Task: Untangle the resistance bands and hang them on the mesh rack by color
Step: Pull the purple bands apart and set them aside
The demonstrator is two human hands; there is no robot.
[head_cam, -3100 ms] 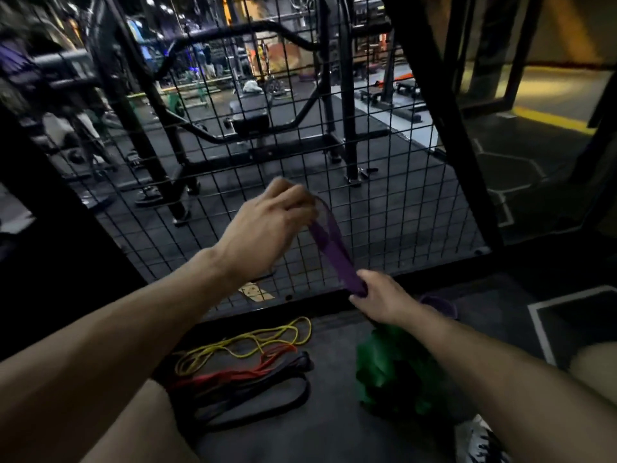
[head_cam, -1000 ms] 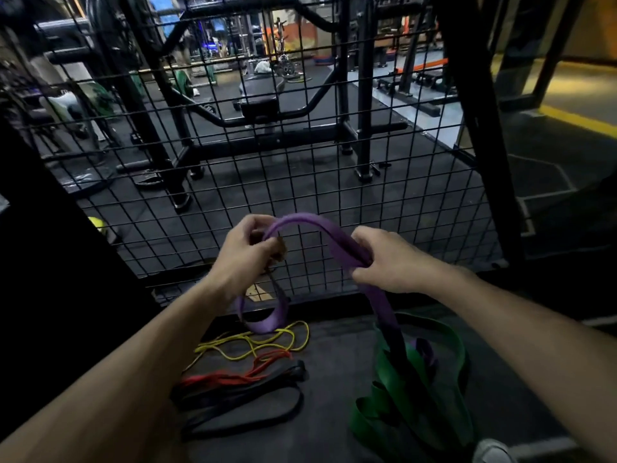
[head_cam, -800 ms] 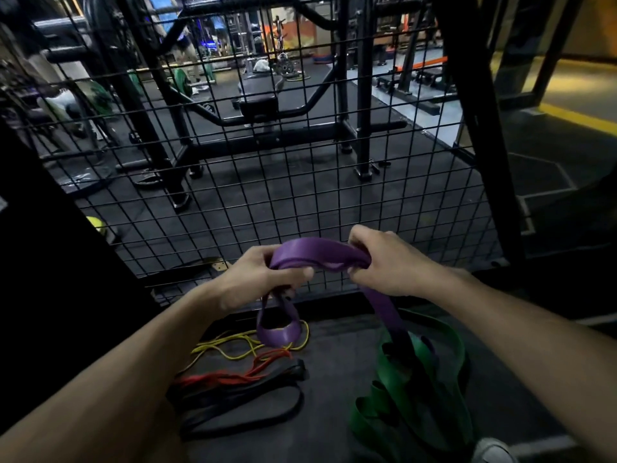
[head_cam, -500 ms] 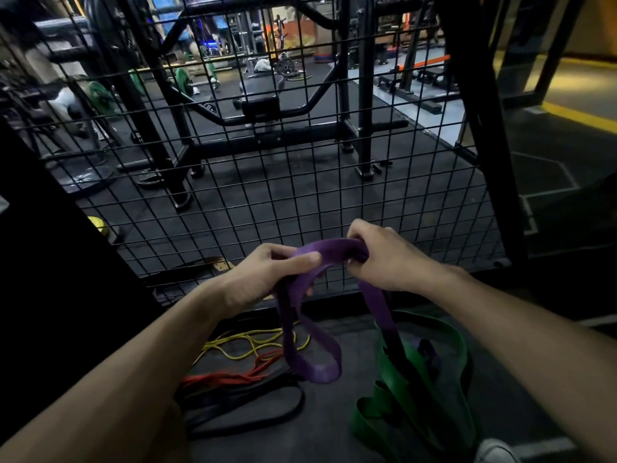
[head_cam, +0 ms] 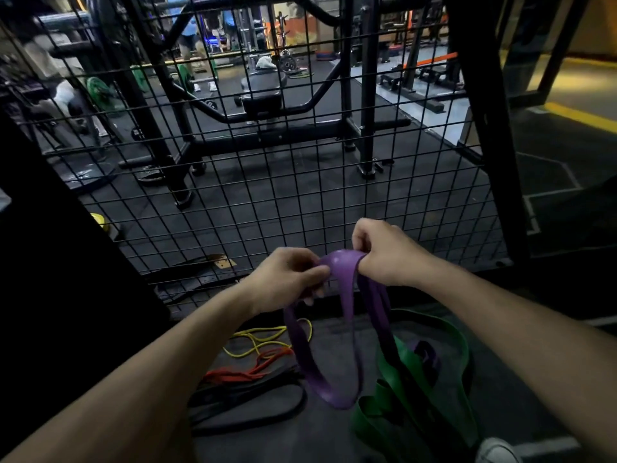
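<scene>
Both hands grip the purple band [head_cam: 344, 332] in front of the mesh rack [head_cam: 300, 182]: my left hand [head_cam: 287, 279] pinches its top fold between thumb and curled fingers, and my right hand [head_cam: 384, 252] closes around the same fold just beside it. From the hands one loop hangs free, and other strands go down into the green band [head_cam: 424, 389] on the floor, where I cannot tell how the two are tangled, because the spot is dark. Left of them lie the yellow band [head_cam: 263, 339], the red band [head_cam: 247, 369] and the black band [head_cam: 240, 406]; my left forearm hides their left ends. At the bottom right edge a shoe [head_cam: 497, 451] is cut off.
</scene>
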